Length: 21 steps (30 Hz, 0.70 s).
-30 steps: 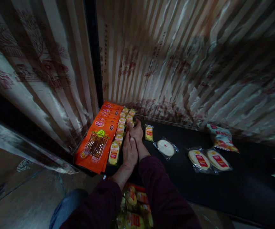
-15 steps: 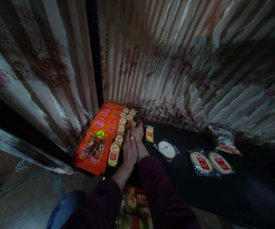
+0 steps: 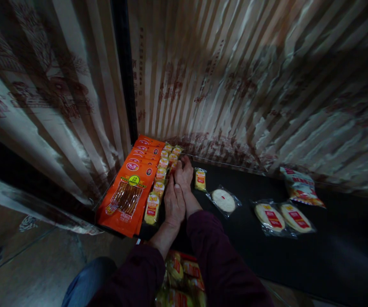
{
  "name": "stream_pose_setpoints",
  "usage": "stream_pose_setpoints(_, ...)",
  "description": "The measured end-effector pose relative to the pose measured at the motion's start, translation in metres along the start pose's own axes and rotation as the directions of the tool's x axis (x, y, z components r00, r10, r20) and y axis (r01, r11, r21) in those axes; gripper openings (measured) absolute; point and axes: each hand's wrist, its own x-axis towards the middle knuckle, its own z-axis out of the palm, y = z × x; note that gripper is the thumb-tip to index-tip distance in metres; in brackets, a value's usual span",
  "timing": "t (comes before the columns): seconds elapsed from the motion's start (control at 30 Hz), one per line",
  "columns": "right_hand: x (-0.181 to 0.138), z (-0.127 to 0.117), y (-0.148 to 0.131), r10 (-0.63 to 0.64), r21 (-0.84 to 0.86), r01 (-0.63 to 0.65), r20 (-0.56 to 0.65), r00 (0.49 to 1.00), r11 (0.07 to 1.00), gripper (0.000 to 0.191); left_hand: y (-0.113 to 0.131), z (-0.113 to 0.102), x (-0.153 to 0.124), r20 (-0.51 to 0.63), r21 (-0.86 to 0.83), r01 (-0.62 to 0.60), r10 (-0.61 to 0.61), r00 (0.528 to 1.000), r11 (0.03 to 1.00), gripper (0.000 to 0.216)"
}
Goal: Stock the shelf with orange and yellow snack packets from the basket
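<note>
My left hand (image 3: 174,204) lies flat with its fingers stretched forward beside a row of small yellow snack packets (image 3: 152,207). Just ahead of it, my right hand (image 3: 184,174) rests against a second, shorter row of the same packets (image 3: 173,157); its fingers are extended and lightly bent, and part of that row is hidden under it. The two hands touch near the left thumb. Left of the packets lie overlapping orange snack bags (image 3: 129,187). One loose yellow packet (image 3: 200,179) lies a little to the right of my right hand.
On the black shelf (image 3: 235,238) to the right are a wrapped round white cake (image 3: 223,200), two wrapped round cakes with red labels (image 3: 269,218) and a puffy bag (image 3: 301,187). A box of wrapped snacks (image 3: 180,277) stands below my forearms. Printed curtains (image 3: 203,85) hang behind.
My right hand has drawn slightly right of the second row, and its fingers have straightened, uncovering more of the packets. My left hand stays nearly in place.
</note>
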Motion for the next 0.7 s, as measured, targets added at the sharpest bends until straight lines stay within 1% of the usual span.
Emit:
stream_pose_setpoints(0.1, -0.001, 0.004, 0.0, -0.088, 0.07, 0.091, -0.046, 0.995, 0.993, 0.048, 0.0, -0.001, -0.001, -0.005, 0.004, -0.007, 0.007, 1.0, 1.0, 0.055)
stream_pose_setpoints(0.17, -0.001, 0.006, -0.001, -0.127, 0.1, 0.13, -0.04, 0.991, 0.986, 0.048, 0.002, -0.002, -0.002, -0.013, 0.007, -0.007, 0.008, 1.0, 1.0, 0.054)
stream_pose_setpoints(0.23, -0.001, 0.007, -0.002, -0.136, 0.126, 0.139, -0.029, 0.99, 0.982, 0.047, 0.003, -0.003, -0.002, -0.013, 0.003, -0.012, 0.012, 1.0, 1.0, 0.053)
stream_pose_setpoints(0.33, 0.001, 0.007, 0.002, -0.102, 0.156, 0.107, -0.038, 0.994, 0.982, 0.044, 0.003, -0.002, -0.002, -0.007, -0.016, -0.023, 0.022, 1.0, 1.0, 0.053)
stream_pose_setpoints(0.47, 0.005, 0.004, 0.007, -0.016, 0.11, 0.025, -0.083, 0.996, 0.994, 0.043, 0.001, 0.0, -0.002, -0.017, -0.02, -0.02, 0.02, 1.0, 1.0, 0.053)
stream_pose_setpoints(0.53, 0.009, 0.003, 0.006, 0.036, 0.114, -0.03, -0.049, 0.998, 0.993, 0.048, -0.001, 0.001, -0.003, -0.017, -0.01, -0.024, 0.024, 1.0, 1.0, 0.054)
stream_pose_setpoints(0.6, 0.012, 0.002, 0.004, 0.072, 0.146, -0.073, 0.015, 0.997, 0.987, 0.053, -0.002, 0.002, -0.003, -0.017, -0.002, -0.029, 0.029, 0.999, 1.0, 0.055)
stream_pose_setpoints(0.7, 0.017, 0.003, 0.001, 0.065, 0.194, -0.082, 0.094, 0.993, 0.978, 0.056, -0.003, 0.003, -0.003, -0.023, 0.001, -0.031, 0.031, 0.999, 1.0, 0.056)
